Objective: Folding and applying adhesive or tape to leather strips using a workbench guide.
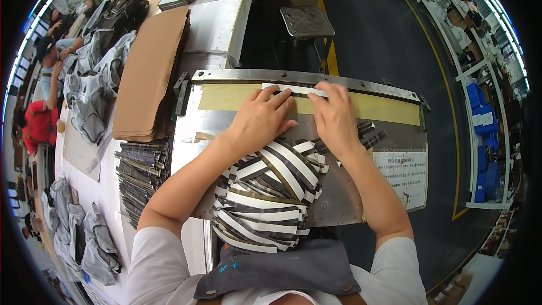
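Note:
A narrow white strip [305, 90] lies along the metal bar at the far edge of the metal work plate [226, 120], over a band of yellow tape [389, 112]. My left hand [261, 117] rests with its fingertips laid on the strip's left part, thumb held apart. At the strip's right end, my right hand [336, 117] has it between thumb and fingers; those fingers are slightly blurred. Close to my body, below both hands, is a heap of black and white strips [265, 197]. A few dark strips [367, 131] lie right of my right forearm.
Left of the plate stand a stack of brown boards [151, 73] and a pile of dark strips [144, 178]. Grey fabric pieces [84, 113] cover the left table, with people beyond. A stool [307, 22] stands ahead; a printed sheet [400, 178] lies on the plate's right.

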`<state>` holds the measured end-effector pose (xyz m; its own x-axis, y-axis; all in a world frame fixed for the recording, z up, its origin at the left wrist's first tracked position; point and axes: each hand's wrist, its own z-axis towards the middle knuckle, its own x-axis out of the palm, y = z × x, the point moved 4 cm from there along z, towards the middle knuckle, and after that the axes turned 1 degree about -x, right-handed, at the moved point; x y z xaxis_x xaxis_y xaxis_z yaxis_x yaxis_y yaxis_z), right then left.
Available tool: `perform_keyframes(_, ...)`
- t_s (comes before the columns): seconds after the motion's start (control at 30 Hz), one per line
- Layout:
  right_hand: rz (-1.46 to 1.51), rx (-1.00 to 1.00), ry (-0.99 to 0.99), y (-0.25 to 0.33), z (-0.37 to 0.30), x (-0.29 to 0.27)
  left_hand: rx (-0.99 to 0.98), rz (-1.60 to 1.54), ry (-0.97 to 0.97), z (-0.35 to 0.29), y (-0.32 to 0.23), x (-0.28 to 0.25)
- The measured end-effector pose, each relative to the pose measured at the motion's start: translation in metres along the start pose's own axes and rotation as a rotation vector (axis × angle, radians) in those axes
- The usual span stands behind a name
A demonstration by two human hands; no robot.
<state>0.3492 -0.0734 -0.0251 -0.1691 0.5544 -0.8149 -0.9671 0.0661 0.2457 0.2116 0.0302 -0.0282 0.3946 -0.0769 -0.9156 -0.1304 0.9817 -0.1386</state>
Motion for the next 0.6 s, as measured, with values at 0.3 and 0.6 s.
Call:
perform_keyframes(0.3, 0.050, -0.057, 0.150, 0.014, -0.010, 0.007, -0.018, 0.013, 0.023, 0.004, -0.003, -0.001)
perform_keyframes(0.6, -0.006, -0.098, 0.176, 0.016, -0.010, 0.007, 0.035, -0.012, 0.062, 0.004, -0.006, -0.002)
